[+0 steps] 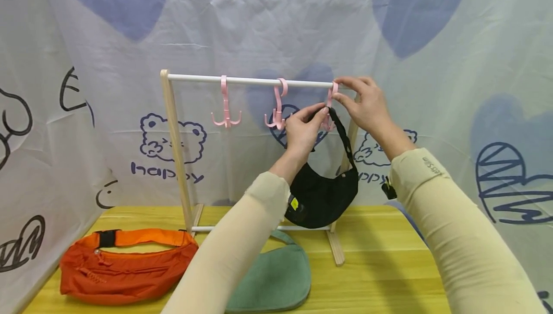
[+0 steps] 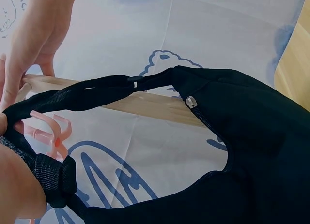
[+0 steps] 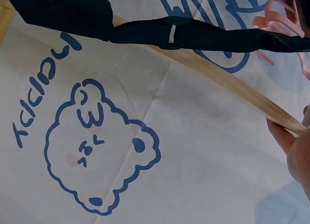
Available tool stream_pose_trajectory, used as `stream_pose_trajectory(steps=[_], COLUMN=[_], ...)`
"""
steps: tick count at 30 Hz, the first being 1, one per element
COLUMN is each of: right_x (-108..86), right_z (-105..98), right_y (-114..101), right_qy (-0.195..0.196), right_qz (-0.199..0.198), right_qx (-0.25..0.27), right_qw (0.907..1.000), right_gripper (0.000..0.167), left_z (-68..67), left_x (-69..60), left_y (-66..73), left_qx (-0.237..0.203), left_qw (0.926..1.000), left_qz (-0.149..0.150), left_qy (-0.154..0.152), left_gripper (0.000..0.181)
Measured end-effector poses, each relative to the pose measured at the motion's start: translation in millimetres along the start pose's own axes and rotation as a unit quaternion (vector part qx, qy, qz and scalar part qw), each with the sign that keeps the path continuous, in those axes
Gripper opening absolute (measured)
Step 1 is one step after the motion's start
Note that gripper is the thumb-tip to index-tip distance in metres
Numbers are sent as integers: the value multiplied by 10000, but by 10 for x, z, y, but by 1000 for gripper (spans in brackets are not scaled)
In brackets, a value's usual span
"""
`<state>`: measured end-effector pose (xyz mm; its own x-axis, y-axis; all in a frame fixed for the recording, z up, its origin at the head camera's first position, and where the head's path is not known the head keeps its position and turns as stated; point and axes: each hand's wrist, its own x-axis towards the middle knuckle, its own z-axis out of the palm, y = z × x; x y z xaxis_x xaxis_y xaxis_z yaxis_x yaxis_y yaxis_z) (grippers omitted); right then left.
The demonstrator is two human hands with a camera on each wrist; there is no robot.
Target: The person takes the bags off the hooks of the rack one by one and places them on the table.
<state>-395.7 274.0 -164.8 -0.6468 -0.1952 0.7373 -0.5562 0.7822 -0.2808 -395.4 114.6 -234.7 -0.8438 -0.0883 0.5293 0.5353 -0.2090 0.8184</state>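
Observation:
My left hand (image 1: pixel 301 130) pinches the top of the strap (image 1: pixel 343 134) of a black shoulder bag (image 1: pixel 325 198), which hangs below it. At the right end of a white rail, my right hand (image 1: pixel 365 103) holds the top of a pink hook (image 1: pixel 334 88) between thumb and fingers. The strap's top is level with this hook's lower part, partly hidden by my left hand. In the left wrist view the strap forms a loop beside the hook's prongs (image 2: pixel 55 134). Whether it rests on a prong, I cannot tell.
Two more pink hooks, a left one (image 1: pixel 225 102) and a middle one (image 1: pixel 278 105), hang on the white rail (image 1: pixel 194 78) of a wooden-legged rack. An orange waist bag (image 1: pixel 125 273) and a green bag (image 1: pixel 276 278) lie on the yellow wood-grain table (image 1: pixel 367 275).

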Motion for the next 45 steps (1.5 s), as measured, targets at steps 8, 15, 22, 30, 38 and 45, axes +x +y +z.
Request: stream_pose_trajectory(steps=[8, 15, 22, 30, 38, 45], right_x=[8, -11, -22, -9, 3, -1], right_z=[18, 26, 30, 26, 19, 24], right_y=[-20, -30, -30, -32, -30, -29], right_qy=[14, 10, 1, 37, 34, 24], right_qz=[42, 133, 179, 182, 234, 293], right_qx=[-4, 31, 30, 19, -29, -7], right_qw=[10000, 9999, 9998, 9998, 9997, 9996], right_gripper=[41, 42, 42, 42, 42, 44], left_z=[-11, -18, -22, -32, -67, -114], left_x=[-26, -43, -84, -126, -169, -236], left_y=[28, 51, 84, 115, 160, 207], left_qx=[-37, -51, -66, -145, -260, -307], left_qw=[10000, 9999, 9999, 9996, 9986, 9978], left_qz=[46, 107, 110, 151, 354, 414], left_qy=[-42, -25, -58, -174, -288, -423], left_gripper=[24, 24, 24, 25, 24, 25])
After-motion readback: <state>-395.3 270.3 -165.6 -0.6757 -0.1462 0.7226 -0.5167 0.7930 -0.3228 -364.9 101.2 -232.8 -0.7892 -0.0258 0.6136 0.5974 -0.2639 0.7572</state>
